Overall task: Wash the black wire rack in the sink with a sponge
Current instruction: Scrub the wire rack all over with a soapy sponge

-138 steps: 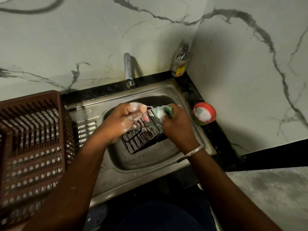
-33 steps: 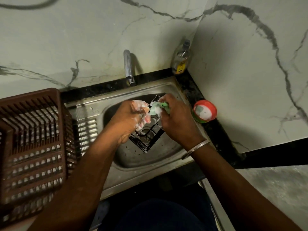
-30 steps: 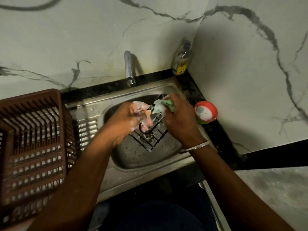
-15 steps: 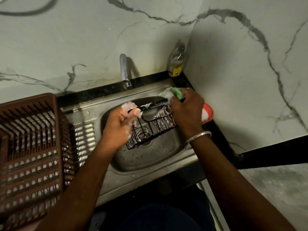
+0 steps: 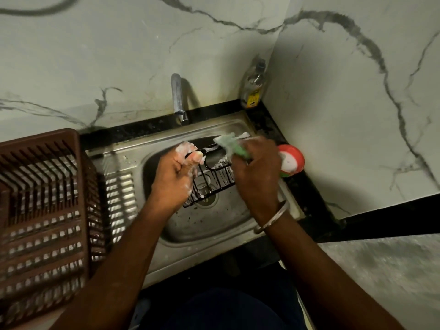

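Two marble-veined walls [image 5: 119, 55] are meeting in a corner across the top of the frame; a brown slatted basket [image 5: 42, 210] is filling the left edge, standing just beside the steel sink [image 5: 214, 248] at centre. Both forearms are reaching up from the bottom of the frame and covering much of the basin. The left hand [image 5: 173, 177], foamy, is gripping the left end of the black wire rack [image 5: 214, 179] with curled fingers; the right hand [image 5: 258, 172] is hiding the rack's right end and is clutching a soapy green sponge [image 5: 234, 146] against its top bar. The rack is hanging inside the basin above the drain, tilted, its long axis running from lower left up toward the right of the frame. A clear bottle [image 5: 253, 88] is standing in the corner; a faucet [image 5: 177, 98] is pointing down at the sink's far rim; a red-and-white tub [image 5: 291, 160] is sitting on the black ledge just right of the right hand; a metal bangle [image 5: 273, 219] is circling the right wrist.
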